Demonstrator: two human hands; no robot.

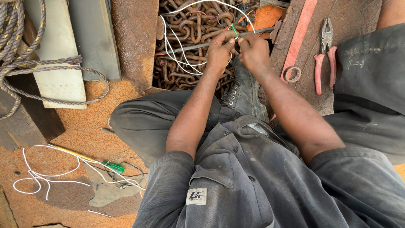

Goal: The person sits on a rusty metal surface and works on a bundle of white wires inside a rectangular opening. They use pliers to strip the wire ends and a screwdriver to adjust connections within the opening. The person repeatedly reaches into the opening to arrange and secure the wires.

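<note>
Both hands meet at the upper centre of the frame, left hand (219, 50) and right hand (253, 50) each pinching the thin white wires (173, 46), which trail leftward over the rusty chain pile (190, 29).

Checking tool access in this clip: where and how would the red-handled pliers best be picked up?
Judging by their pose, grip the pliers around both red handles, near mid-length. They lie flat on the rusty plate, jaws pointing away and handles toward the person, slightly spread. The right hand is nearest; coming from above would probably suit.
</note>
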